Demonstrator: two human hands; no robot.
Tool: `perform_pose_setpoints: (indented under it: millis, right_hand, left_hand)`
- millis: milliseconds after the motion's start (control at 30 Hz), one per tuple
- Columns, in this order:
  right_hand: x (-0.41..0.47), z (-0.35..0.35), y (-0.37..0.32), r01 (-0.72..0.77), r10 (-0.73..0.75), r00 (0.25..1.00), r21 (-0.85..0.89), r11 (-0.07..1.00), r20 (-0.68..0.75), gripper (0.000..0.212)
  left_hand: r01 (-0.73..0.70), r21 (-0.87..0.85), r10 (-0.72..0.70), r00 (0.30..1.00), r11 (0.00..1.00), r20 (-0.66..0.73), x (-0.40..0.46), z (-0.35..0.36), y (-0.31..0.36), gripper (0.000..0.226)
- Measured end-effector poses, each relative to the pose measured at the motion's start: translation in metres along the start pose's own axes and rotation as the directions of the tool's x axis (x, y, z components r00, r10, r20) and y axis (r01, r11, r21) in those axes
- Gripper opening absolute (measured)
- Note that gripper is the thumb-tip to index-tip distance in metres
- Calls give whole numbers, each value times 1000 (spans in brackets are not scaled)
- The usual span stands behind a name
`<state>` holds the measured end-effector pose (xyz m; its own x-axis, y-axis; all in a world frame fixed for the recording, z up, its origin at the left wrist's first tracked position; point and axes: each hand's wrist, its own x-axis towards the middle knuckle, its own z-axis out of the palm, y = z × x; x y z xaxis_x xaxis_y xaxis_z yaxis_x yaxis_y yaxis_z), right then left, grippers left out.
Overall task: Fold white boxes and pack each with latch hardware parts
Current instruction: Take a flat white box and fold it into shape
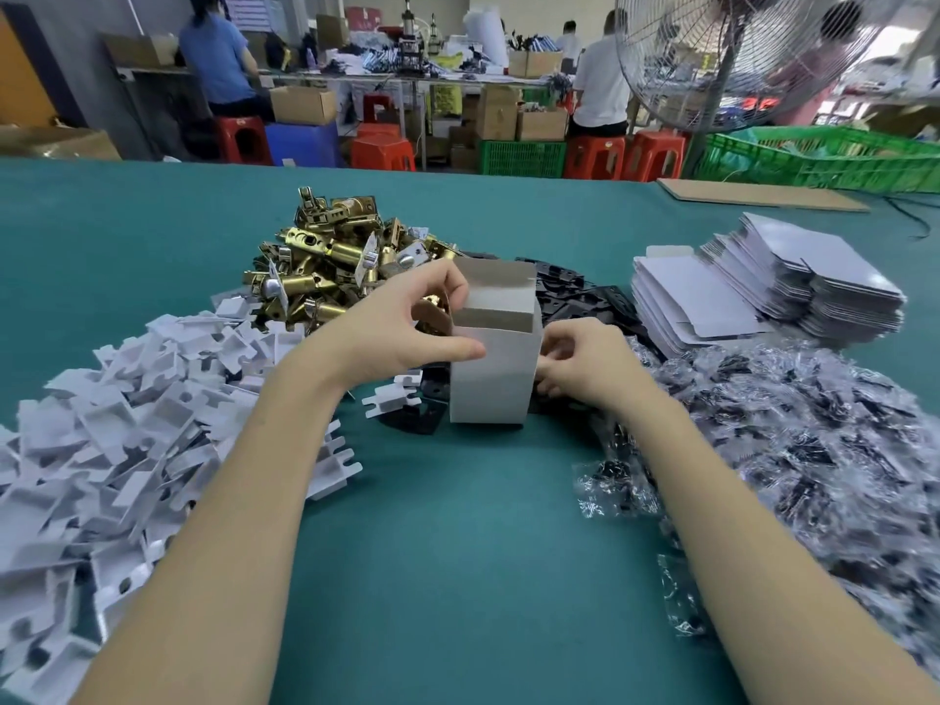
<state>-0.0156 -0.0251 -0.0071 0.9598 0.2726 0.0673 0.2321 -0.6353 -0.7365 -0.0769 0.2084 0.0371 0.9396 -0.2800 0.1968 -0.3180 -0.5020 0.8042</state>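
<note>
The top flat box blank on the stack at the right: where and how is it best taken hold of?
Judging by its pose, pinch the top flat box blank by its near-left edge, coming from the person's side with the right hand. That edge overhangs the fanned stack, and the black plates and bagged parts lie below it.

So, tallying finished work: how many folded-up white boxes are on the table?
1: the upright white cardboard box at the table's middle, top open, held by the left hand and right hand. Others may be hidden.
</note>
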Motion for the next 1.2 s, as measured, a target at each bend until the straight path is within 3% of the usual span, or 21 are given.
perform_pose_setpoints:
  millis: [100, 267, 367, 467, 533, 600, 733, 933, 1067, 1200]
  right_hand:
    - [-5, -26, -6, -77, 31, 981, 238, 968, 190, 13]
    - [-16, -65, -29, -25, -59, 980, 415, 909, 189, 30]
    - [-25, -74, -40, 5, -113, 954, 363, 932, 277, 36]
    - [-26, -70, -41, 52, -135, 952, 290, 956, 274, 25]
    - [-23, -67, -41, 27, -115, 962, 335, 942, 247, 12]
    - [-21, -66, -40, -6, -113, 960, 423, 906, 257, 18]
    - [-21, -67, -38, -8, -181, 935, 528, 849, 304, 28]
    - [-20, -63, -37, -34, -202, 910, 550, 835, 363, 26]
    - [-18, -65, -34, -21, -218, 907, 556, 831, 361, 19]
    - [-17, -64, -30, -65, -216, 878, 552, 831, 428, 28]
  left_hand:
    - [-15, 0, 15, 1000, 1000, 3, 0, 7, 3, 36]
    - [-41, -8, 41, 999, 999, -22, -3, 19, 10, 36]
    - [-41, 1, 41, 999, 999, -35, -6, 24, 11, 36]
    - [-9, -53, 5, 996, 999, -84, -11, 28, 13, 26]
    - [20, -66, -30, 988, 998, -149, -13, 27, 12, 15]
    - [42, -73, -56, 978, 996, -199, -15, 24, 10, 11]
    - [51, -186, -75, 990, 981, -120, -23, 11, 9, 17]
    - [78, -112, -84, 995, 991, -57, -27, 5, 14, 17]
    - [60, -82, -67, 994, 995, -86, -26, 9, 22, 18]
    - [85, -81, -89, 995, 993, -46, -26, 9, 21, 20]
